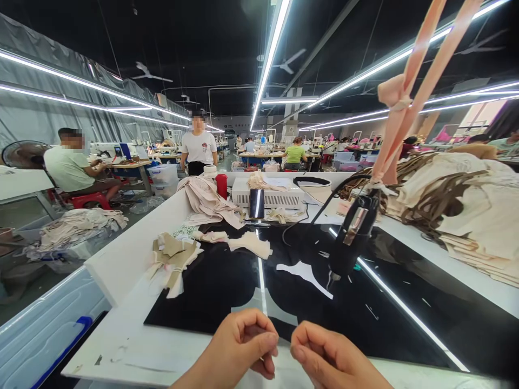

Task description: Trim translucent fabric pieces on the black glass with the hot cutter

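Observation:
My left hand [248,346] and my right hand [330,354] are held close together over the near edge of the black board [194,308], a small gap between them. Both have curled fingers with the thumb against the forefinger; anything pinched in them is too small or hidden to make out. Just beyond them lies a greyish translucent shaped piece [279,310], flat on the board. Farther off rests a white curved cut-out [305,274]. A black handheld tool [353,232] with a metal tip hangs over the board from a knotted pink fabric strap [399,108].
Olive and cream fabric pieces [174,256] lie at the board's left, a cream pad [250,245] at its far side. Behind stand a white vented box [267,193] and a red thread spool [221,186]. Fabric stacks [478,216] line the right. A person [199,146] stands beyond the table.

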Action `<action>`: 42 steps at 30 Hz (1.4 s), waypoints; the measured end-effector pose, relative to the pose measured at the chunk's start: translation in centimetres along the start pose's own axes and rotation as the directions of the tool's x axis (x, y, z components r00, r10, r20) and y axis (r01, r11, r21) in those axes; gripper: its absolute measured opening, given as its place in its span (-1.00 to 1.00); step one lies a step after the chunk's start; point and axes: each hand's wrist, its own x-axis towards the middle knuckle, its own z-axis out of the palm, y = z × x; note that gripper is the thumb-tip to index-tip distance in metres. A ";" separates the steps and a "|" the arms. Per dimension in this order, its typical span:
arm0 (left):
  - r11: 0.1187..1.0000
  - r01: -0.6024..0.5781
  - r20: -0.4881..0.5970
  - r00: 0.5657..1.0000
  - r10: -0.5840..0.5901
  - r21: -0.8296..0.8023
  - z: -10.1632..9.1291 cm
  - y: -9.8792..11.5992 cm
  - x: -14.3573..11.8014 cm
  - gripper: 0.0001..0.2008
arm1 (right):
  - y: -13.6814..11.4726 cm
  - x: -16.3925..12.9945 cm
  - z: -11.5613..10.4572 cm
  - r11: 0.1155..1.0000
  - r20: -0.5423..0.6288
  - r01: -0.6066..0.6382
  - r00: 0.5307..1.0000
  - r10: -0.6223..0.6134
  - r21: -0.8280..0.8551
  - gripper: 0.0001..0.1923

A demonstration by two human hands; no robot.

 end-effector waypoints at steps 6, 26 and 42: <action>0.999 -0.013 -0.140 0.990 0.009 -0.029 -0.2 1.6 -0.8 -0.55 | -0.4 -0.1 -0.2 0.993 0.002 0.007 1.000 -0.007 0.120 -0.50; 0.994 0.009 -0.250 0.968 -0.037 -0.112 -2.0 1.8 -1.1 -0.63 | 0.8 0.4 -1.8 0.965 -0.132 -0.092 0.983 0.127 0.245 -0.48; 0.985 -0.039 -0.310 0.950 -0.015 -0.167 -2.1 1.8 -1.3 -0.64 | 0.2 -0.2 -1.9 0.985 -0.256 -0.066 0.961 0.105 0.157 -0.53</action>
